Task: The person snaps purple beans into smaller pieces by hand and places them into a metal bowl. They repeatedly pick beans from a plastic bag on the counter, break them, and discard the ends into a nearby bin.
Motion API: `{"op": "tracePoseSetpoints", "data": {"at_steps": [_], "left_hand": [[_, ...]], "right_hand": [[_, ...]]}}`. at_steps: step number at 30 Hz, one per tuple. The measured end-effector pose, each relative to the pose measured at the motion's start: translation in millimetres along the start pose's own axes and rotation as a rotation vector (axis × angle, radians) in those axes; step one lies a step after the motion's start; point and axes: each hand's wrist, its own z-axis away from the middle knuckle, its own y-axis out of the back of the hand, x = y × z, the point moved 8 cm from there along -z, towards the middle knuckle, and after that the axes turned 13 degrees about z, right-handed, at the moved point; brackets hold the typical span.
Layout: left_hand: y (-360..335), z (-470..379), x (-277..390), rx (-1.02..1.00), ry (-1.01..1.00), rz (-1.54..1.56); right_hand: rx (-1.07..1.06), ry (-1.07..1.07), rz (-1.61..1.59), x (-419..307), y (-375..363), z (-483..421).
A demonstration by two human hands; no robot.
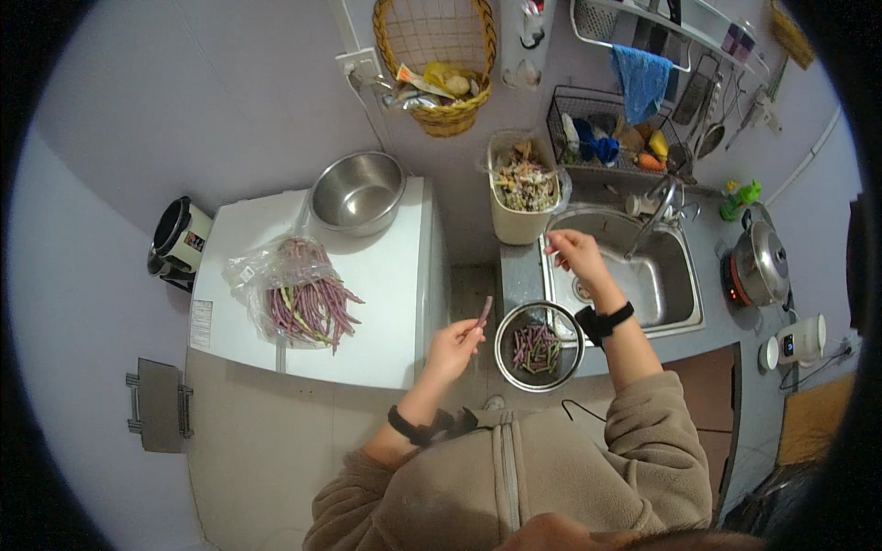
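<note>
My left hand (455, 350) holds a short length of purple long bean (486, 311) between thumb and fingers, just left of a metal bowl (503, 370). Cut purple and green bean pieces (536, 349) lie in that bowl, at the sink's front left corner. My right hand (576, 256) is raised over the sink's left edge, near the waste bin; its fingers are bent and whether a small piece is between them cannot be told. Whole purple long beans (313, 306) spill from a clear plastic bag (251, 275) on the white appliance top to the left.
A cream bin (520, 226) full of food scraps stands behind the stainless sink (654, 296). An empty steel basin (358, 196) sits on the white top (386, 303). At the right, a lidded pot (761, 265) stands on a glowing cooker. A wicker basket (448, 120) hangs on the wall.
</note>
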Motion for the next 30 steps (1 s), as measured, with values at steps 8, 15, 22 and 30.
{"op": "tracePoseSetpoints", "data": {"at_steps": [8,15,22,30], "left_hand": [[-52,10,27,-0.177,-0.409,-0.507],[-68,32,41,-0.182,-0.577,-0.84],[-84,52,49,-0.144,-0.75,-1.069],[-78,51,45,-0.14,-0.677,-0.901]], "right_hand": [[-0.124,0.421,0.411,-46,-60,123],[-0.037,0.365,0.498,-24,-49,142],[-0.136,0.464,0.793,-23,-72,153],[0.023,0.373,0.672,-7,-73,154]]}}
